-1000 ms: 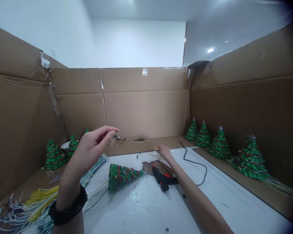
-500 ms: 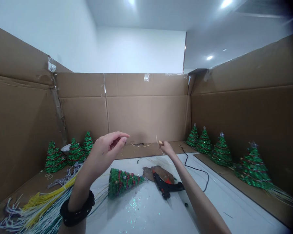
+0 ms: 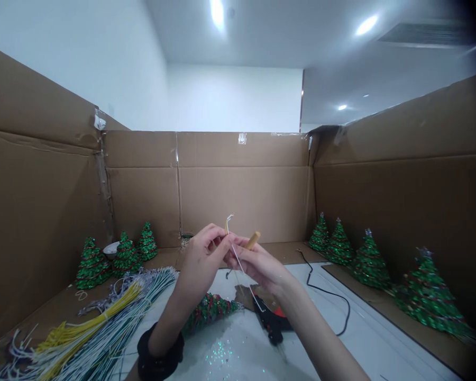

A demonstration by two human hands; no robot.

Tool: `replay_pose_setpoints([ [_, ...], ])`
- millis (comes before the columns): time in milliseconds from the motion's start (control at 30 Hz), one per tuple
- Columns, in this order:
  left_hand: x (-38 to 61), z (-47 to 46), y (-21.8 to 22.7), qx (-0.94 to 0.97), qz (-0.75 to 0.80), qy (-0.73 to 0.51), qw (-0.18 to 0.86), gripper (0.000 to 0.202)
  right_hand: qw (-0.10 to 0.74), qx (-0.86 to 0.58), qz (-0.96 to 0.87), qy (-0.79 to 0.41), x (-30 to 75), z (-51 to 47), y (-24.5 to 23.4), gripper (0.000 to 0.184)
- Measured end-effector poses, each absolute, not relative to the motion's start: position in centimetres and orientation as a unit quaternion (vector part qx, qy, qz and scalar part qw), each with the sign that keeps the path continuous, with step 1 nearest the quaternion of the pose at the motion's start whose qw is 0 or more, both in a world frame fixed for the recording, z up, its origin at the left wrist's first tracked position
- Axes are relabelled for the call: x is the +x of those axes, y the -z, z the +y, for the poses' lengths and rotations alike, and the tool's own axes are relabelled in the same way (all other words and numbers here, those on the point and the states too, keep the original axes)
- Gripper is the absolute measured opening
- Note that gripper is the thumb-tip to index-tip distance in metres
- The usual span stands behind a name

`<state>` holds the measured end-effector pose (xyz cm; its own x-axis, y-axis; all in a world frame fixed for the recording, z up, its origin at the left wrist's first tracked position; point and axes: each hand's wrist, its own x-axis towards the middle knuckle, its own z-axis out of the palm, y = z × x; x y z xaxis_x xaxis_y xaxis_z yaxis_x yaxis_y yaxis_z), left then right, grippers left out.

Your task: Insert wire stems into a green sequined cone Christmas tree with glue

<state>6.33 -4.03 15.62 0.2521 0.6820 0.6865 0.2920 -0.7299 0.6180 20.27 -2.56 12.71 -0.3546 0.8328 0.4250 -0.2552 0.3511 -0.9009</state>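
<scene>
Both hands meet above the middle of the table. My left hand (image 3: 202, 254) is closed in a pinch, with a thin white and yellowish strand (image 3: 227, 225) sticking up from its fingertips. My right hand (image 3: 262, 267) is closed round a short wooden stick (image 3: 253, 241), whose blunt end juts out above the fingers. A white length of strand slants down across the right fingers; I cannot tell which hand grips it. Below them a green tinsel Christmas tree (image 3: 212, 309) lies on its side, partly hidden by my left arm. Beside it lies a black glue gun (image 3: 272, 325).
Several tinsel trees stand along the left and right, such as one tree (image 3: 428, 291). Bundled yellow, white and teal strands (image 3: 99, 317) lie at left. A black cable (image 3: 329, 293) curves across the white tabletop (image 3: 246, 354). Cardboard walls (image 3: 241, 196) enclose the table.
My right hand has moved left, bringing the stick and strand to my left hand. My left hand has moved right and closed from a loose, empty pose. The view has tilted up slightly.
</scene>
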Motion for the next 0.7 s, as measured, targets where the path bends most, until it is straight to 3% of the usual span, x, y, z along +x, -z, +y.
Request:
replay_pose_setpoints([
  [133,6.2,-4.4,-15.8,0.78,0.339,-0.503,0.154,0.027,0.656,-0.259,-0.623,-0.339,20.6,-3.4,-13.4,0.028],
  [200,6.3,-4.4,-15.7,0.791,0.334,-0.49,0.146,0.026,0.67,-0.255,-0.627,-0.305,20.5,-4.1,-13.8,0.028],
  [700,7.0,-4.4,-15.3,0.838,0.262,-0.436,0.197,0.024,0.675,-0.234,-0.612,-0.34,20.8,-4.6,-13.8,0.01],
])
